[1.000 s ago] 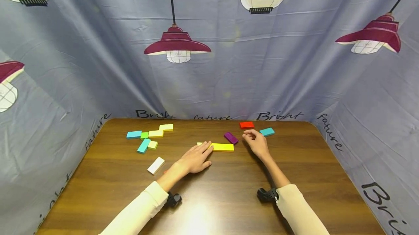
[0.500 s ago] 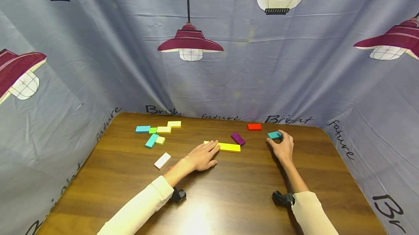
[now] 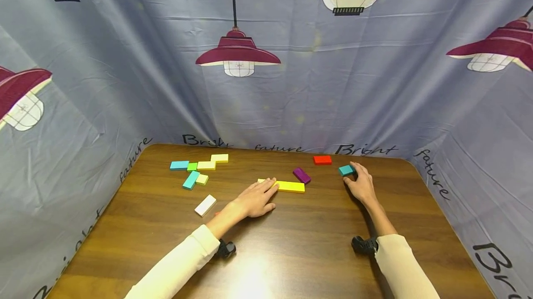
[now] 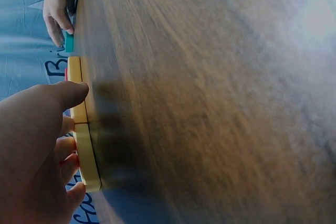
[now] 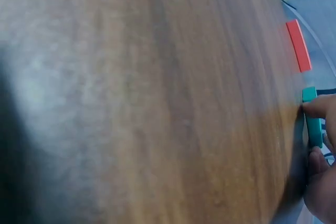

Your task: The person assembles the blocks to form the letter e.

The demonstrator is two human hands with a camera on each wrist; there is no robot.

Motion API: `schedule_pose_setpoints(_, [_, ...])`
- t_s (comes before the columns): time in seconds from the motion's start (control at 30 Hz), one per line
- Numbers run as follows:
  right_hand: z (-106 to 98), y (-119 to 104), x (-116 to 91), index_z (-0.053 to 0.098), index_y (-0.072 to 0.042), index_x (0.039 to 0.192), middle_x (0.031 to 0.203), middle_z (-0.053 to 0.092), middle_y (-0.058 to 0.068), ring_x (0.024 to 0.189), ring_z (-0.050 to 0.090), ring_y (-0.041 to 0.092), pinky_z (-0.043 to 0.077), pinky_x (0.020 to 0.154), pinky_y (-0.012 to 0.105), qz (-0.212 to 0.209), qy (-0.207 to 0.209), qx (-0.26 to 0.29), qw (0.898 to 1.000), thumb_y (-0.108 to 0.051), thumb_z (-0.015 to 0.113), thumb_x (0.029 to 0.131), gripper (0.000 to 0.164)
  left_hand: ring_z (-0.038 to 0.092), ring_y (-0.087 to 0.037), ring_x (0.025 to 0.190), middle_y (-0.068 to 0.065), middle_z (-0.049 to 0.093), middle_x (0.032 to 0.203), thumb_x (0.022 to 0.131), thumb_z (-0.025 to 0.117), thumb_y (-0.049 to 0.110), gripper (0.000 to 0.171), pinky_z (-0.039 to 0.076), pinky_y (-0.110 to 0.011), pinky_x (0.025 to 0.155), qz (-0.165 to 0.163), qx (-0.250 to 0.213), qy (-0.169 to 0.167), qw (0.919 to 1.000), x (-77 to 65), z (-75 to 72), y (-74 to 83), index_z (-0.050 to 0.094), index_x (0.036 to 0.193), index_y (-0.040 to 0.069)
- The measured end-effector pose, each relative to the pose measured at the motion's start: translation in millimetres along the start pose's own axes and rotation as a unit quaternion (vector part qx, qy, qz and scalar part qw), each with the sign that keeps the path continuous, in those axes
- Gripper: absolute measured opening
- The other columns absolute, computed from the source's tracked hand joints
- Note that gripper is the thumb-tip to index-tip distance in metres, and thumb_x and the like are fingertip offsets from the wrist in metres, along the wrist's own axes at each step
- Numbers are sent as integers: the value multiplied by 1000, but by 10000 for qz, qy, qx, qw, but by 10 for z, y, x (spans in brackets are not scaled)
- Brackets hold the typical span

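Note:
My left hand (image 3: 254,198) lies with straight fingers over two yellow blocks (image 3: 291,187) set end to end, covering much of the left one. In the left wrist view, fingers rest along the yellow row (image 4: 88,156), with the thumb over its near side. On the right, my right hand (image 3: 361,184) pinches a flat teal block (image 3: 346,170) at the back of the table. The right wrist view has fingertips against the teal block's (image 5: 313,124) near side and end. A purple block (image 3: 301,175) lies slantwise between the hands, and a red block (image 3: 322,160) sits behind it.
At the back left lie a blue block (image 3: 179,165), a green block (image 3: 192,167), pale yellow blocks (image 3: 219,158) and a second teal block (image 3: 191,180). Nearer is a white block (image 3: 205,205). A reddish piece (image 3: 217,213) is mostly hidden behind the left forearm. Printed cloth (image 3: 266,104) surrounds the table.
My right hand has moved right, from near the purple and red blocks to the teal block, and now pinches it. My left hand stays on the yellow blocks. The head view has shifted slightly.

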State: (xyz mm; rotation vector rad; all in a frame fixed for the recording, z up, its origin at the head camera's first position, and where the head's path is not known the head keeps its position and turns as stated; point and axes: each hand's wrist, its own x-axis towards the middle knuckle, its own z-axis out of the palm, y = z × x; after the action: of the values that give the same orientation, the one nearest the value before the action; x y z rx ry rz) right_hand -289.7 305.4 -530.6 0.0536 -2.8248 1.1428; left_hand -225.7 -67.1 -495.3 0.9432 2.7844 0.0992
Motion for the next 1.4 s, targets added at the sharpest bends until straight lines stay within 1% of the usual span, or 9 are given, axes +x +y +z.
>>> schedule_pose_setpoints(0.17, [-11,8,25,39,7,148,147,34,32,132,34,53,32,105,62,12,150,-89,9998,-2,60,94,58,20,-23,149,-10,20,164,105,48,41,65,19,-42,119,10,-72,3,10000,-15,-14,15,27,159,10])
schedule_pose_setpoints(0.37, [-9,23,-5,49,5,143,138,40,30,120,45,48,39,98,61,37,205,-251,9995,-5,60,96,49,20,-23,149,-10,20,164,105,49,40,65,19,-42,119,22,-82,10,10000,-15,-11,12,28,158,10])
schedule_pose_setpoints(0.53, [-18,25,7,57,5,135,134,46,29,112,51,45,43,93,59,-34,203,-331,9992,-9,65,95,42,20,-24,149,-11,20,164,105,49,40,65,19,-42,119,34,-57,30,10000,-22,-27,5,28,158,10])
schedule_pose_setpoints(0.67, [-23,13,5,59,5,131,128,52,30,107,56,43,46,89,57,-168,217,-401,9988,-11,69,93,42,21,-24,149,-12,21,163,104,50,39,65,20,-42,118,42,-68,42,10000,-30,-47,11,29,158,10])
schedule_pose_setpoints(0.83, [-18,-23,-32,62,5,128,123,56,30,105,57,42,47,86,56,-285,233,-371,9986,-13,72,92,41,21,-24,149,-12,21,163,104,50,39,65,20,-43,118,65,-123,44,9999,-42,-38,23,29,158,9])
schedule_pose_setpoints(0.93, [-13,-62,-46,63,5,127,121,58,29,104,59,42,48,85,56,-347,241,-299,9987,-14,72,92,41,21,-25,149,-12,21,164,104,50,39,65,20,-43,118,71,-164,38,9998,-49,-21,33,29,158,9])
schedule_pose_setpoints(1.13, [18,-191,-33,63,4,127,121,58,28,106,59,42,48,88,56,-565,277,-30,9980,-14,73,91,41,23,-26,148,-13,23,163,104,50,39,64,22,-44,118,90,-80,148,9998,-53,-9,50,31,157,9])
schedule_pose_setpoints(1.4, [139,-402,-5,67,3,123,117,61,25,101,63,39,49,86,54,-744,314,215,9965,-11,76,88,38,23,-26,148,-12,24,162,104,51,39,64,23,-44,117,79,-69,178,9998,-48,2,65,32,157,9])
